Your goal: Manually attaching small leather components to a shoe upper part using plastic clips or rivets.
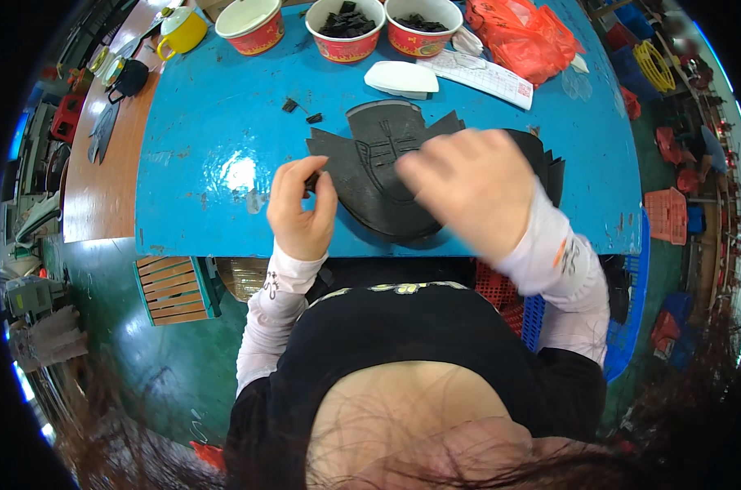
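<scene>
**Two hands at a stack of black cut pieces**

On the blue bench, a stack of flat black cut pieces, shaped like shoe-upper panels with notched edges, lies near the front edge, directly ahead of the person. At its left edge the left hand is curled, thumb and fingertips pinched on a small black bit right against the stack's border. Over the stack's middle and right part, the right hand is blurred; its fingers look bent and spread, but whether it grips a piece or only rests on the top one cannot be told. Both forearms wear pale sleeves.

Two tiny black scraps lie on the bench just beyond the stack, to its upper left. Further back, a white curved shell-like piece sits beside a printed paper slip. Along the far edge stand three red-and-white bowls: the left one looks empty of black parts from this angle, while the middle bowl and the right bowl hold small black pieces. A yellow mug stands at the far left corner, and a crumpled orange plastic bag lies at the far right.
</scene>
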Demonstrator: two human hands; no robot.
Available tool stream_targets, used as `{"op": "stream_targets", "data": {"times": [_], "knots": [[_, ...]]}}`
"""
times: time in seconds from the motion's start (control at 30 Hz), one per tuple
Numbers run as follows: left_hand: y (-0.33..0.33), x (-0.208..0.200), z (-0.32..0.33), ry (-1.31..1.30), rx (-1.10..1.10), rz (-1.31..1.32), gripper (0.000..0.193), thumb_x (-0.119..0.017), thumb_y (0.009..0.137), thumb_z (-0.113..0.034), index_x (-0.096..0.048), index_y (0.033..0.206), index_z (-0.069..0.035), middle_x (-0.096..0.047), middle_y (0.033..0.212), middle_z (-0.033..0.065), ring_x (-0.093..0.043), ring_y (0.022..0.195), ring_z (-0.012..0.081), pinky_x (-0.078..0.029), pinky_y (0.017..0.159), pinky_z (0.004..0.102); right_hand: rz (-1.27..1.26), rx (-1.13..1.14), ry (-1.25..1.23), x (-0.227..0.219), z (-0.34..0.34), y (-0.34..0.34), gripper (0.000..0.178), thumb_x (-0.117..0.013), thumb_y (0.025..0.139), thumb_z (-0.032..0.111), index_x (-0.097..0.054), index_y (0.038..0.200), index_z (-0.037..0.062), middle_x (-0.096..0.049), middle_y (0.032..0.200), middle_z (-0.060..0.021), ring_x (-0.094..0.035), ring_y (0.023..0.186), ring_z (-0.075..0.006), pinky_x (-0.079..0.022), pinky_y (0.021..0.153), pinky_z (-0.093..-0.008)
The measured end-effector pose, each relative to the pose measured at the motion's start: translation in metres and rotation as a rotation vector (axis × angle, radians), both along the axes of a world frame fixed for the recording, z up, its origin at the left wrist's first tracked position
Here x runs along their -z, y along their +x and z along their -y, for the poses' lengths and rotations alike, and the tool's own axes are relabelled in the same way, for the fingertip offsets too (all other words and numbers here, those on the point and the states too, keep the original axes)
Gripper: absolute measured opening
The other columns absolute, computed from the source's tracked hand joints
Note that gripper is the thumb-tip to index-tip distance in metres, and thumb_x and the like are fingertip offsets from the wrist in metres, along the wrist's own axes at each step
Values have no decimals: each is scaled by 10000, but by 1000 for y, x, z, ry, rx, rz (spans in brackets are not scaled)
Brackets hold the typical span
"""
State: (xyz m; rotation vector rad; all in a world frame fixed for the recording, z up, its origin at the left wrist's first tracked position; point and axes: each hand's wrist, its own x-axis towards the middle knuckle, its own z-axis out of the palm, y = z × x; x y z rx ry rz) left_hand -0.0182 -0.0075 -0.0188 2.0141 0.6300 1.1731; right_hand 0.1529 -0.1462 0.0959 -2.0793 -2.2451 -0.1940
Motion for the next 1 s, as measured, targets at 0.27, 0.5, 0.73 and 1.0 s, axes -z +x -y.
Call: {"op": "stream_targets", "data": {"times": [0.27, 0.5, 0.73, 1.0], "knots": [[-17, 5, 7, -28, -51, 40, 231, -659, 820, 69, -665, 1030, -24, -633, 930, 79, -551, 711, 127, -443, 587, 247, 64, -213, -62, -35, -9, -65, 174, -593, 773, 130, -648, 859, -11, -617, 810, -125, -605, 786, -257, -461, 658, -392], [-3, 3, 18, 303, 126, -74, 281, -701, 728, 81, -675, 987, -26, -636, 918, 130, -629, 786, 275, -515, 657, 357, 323, -165, -83, -41, 13, -80, 223, -613, 763, 113, -649, 918, -43, -603, 800, -116, -587, 787, -270, -451, 646, -404], [3, -6, 26, 357, 448, -128, 299, -682, 690, 20, -654, 980, -47, -617, 872, 68, -617, 749, 237, -474, 617, 354, 152, -102, -277, -52, 32, -68, 240, -589, 759, 156, -667, 879, -37, -641, 837, -232, -621, 791, -303, -474, 560, -406], [16, -20, 23, 530, 389, -348, 250, -676, 692, -70, -632, 937, -81, -524, 789, 23, -536, 724, 200, -419, 630, 338, -398, 253, 390, 97, 2, 37, 128, -728, 782, 171, -656, 852, 92, -628, 817, -35, -617, 780, -258, -493, 684, -356]]}}
